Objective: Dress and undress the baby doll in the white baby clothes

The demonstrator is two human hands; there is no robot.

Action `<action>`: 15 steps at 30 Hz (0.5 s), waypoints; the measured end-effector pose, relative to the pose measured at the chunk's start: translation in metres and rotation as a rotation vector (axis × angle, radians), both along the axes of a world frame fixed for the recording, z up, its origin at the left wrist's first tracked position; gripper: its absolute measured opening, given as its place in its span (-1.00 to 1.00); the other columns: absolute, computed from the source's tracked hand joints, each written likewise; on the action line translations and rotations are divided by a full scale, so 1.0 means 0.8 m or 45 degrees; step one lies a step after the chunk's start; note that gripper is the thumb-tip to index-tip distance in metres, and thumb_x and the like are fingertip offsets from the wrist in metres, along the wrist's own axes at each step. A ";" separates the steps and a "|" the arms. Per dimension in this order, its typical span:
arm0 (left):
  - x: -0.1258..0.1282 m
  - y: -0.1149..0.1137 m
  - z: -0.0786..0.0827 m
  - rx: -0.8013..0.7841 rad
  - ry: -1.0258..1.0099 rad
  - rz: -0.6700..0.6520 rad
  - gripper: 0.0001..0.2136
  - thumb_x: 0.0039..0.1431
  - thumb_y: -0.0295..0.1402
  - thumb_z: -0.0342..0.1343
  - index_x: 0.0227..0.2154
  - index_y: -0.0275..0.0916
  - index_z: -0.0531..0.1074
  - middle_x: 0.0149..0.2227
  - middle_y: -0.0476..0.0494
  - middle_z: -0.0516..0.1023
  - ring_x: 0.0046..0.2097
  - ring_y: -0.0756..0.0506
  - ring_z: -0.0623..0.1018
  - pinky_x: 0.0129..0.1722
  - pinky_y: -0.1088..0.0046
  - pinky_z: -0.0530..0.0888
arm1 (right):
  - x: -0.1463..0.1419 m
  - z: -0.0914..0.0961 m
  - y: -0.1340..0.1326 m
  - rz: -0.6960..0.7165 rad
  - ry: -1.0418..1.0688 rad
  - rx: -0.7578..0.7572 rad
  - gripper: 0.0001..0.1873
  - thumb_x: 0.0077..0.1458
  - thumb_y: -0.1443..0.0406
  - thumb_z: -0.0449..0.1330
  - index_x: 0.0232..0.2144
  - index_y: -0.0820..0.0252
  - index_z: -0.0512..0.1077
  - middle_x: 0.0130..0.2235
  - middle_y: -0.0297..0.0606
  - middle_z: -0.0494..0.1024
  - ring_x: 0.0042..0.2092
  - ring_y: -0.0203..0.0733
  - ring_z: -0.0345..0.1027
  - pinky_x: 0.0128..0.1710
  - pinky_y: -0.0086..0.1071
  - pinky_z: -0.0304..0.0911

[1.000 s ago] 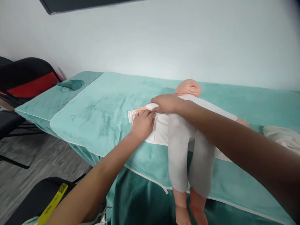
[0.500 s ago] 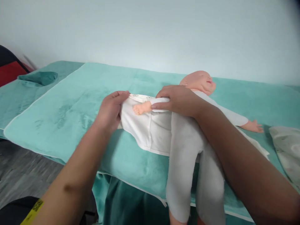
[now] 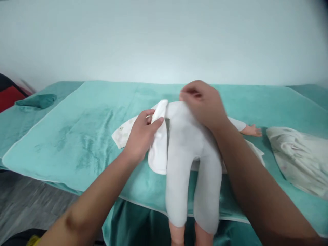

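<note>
A baby doll (image 3: 184, 136) in white long-sleeved, long-legged clothing lies on its back, its feet toward me. Its head is out of sight behind my right hand. Under it a white baby shirt (image 3: 159, 150) is spread open, one patterned sleeve (image 3: 123, 134) pointing out to the left. My left hand (image 3: 145, 133) pinches the shirt's front panel between thumb and fingers, beside the doll's trunk. Above the doll's chest is my right hand (image 3: 202, 102), slightly blurred, its fingers curled closed. Whatever they hold, if anything, is hidden. The doll's bare hand (image 3: 252, 130) stretches out at the right.
A turquoise plush mat (image 3: 77, 136) covers the table against a white wall (image 3: 153, 41). Folded pale patterned cloth (image 3: 302, 157) lies at the right. A rumpled turquoise fold (image 3: 37, 101) and a red and black item (image 3: 10, 94) are at the far left.
My right hand has left the doll's forearm on the left and moved up over its chest. My left hand has shifted right with the shirt panel, folding it toward the doll. The view has turned right.
</note>
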State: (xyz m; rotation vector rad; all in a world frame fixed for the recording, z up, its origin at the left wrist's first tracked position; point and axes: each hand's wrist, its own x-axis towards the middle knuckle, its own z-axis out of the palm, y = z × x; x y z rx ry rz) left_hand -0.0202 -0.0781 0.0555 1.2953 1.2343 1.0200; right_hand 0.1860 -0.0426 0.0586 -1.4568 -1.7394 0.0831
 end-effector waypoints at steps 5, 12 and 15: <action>-0.012 0.024 -0.001 0.004 0.296 0.051 -0.66 0.07 -0.14 0.26 -0.16 -0.22 0.48 -0.28 -0.09 0.55 -0.36 -0.06 0.50 -0.44 0.48 0.37 | 0.093 -0.044 -0.011 -0.569 -0.072 -0.446 -0.52 0.23 -0.05 -0.01 -0.46 0.13 0.48 -0.35 -0.07 0.57 -0.24 0.06 0.42 -0.23 -0.16 0.22; 0.049 0.048 0.028 0.015 0.055 -0.138 -0.83 0.19 -0.26 0.13 -0.28 -0.26 0.48 -0.39 -0.03 0.48 -0.40 0.00 0.44 -0.43 0.53 0.35 | 0.075 -0.043 -0.003 -0.408 -0.331 -0.434 -0.34 0.35 0.00 -0.22 -0.40 0.22 0.54 -0.30 -0.01 0.62 -0.28 -0.05 0.41 -0.38 -0.32 -0.01; 0.071 0.027 0.052 0.058 0.030 -0.240 -0.81 0.22 -0.24 0.12 -0.24 -0.26 0.50 -0.33 -0.07 0.52 -0.37 -0.01 0.49 -0.40 0.51 0.39 | 0.057 -0.039 -0.006 -0.415 -0.365 -0.413 -0.36 0.36 0.02 -0.22 -0.38 0.22 0.53 -0.31 -0.05 0.61 -0.33 -0.10 0.37 -0.42 -0.33 -0.09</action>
